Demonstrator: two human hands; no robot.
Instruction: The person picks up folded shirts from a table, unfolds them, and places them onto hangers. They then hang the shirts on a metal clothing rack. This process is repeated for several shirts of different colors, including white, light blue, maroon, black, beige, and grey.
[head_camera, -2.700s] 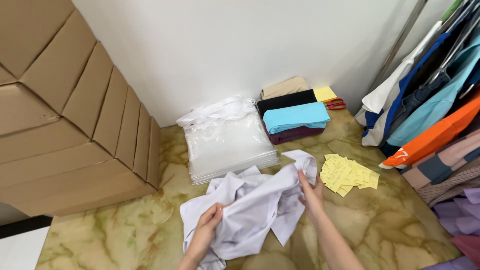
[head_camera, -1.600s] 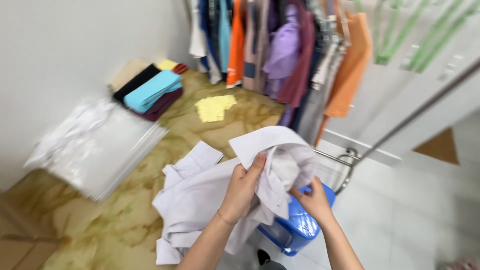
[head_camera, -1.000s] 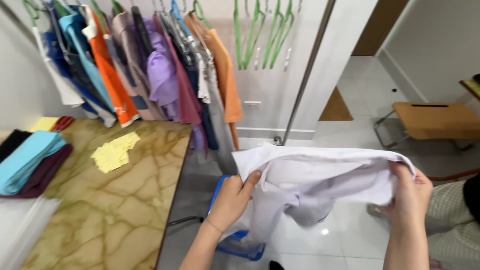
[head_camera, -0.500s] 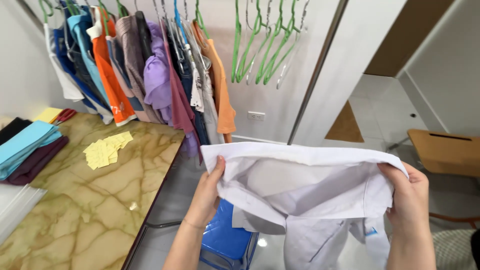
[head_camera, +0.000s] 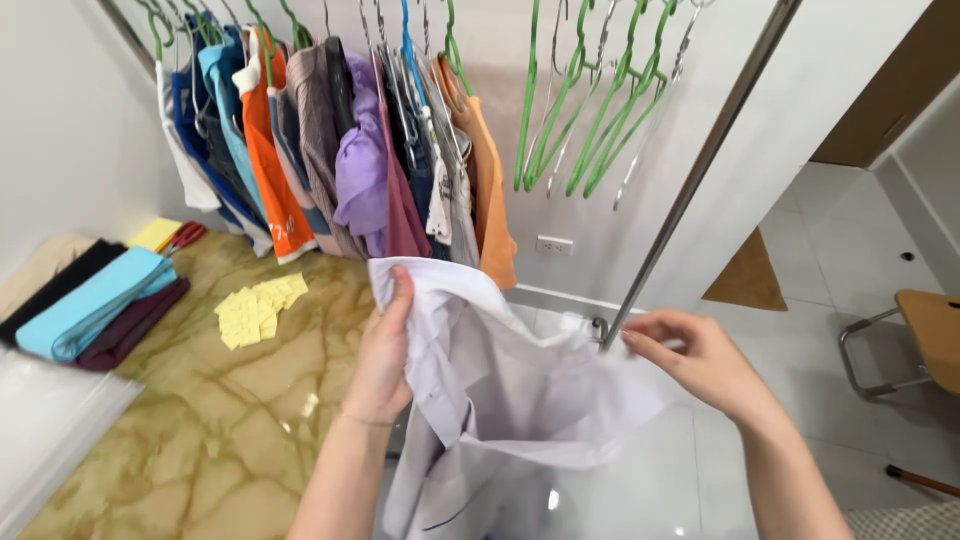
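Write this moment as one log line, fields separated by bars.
left hand: grips white shirt | right hand: pinches its edge | shirt: hanging beside marble table

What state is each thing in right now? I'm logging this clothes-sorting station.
White shirt: held up, hanging loose off the table edge.
Left hand: gripping the shirt's upper edge.
Right hand: pinching the shirt's other edge.
Hanging clothes: on the rail.
Green hangers: empty.
Folded clothes: stacked on the table.
Yellow tags: loosely piled.
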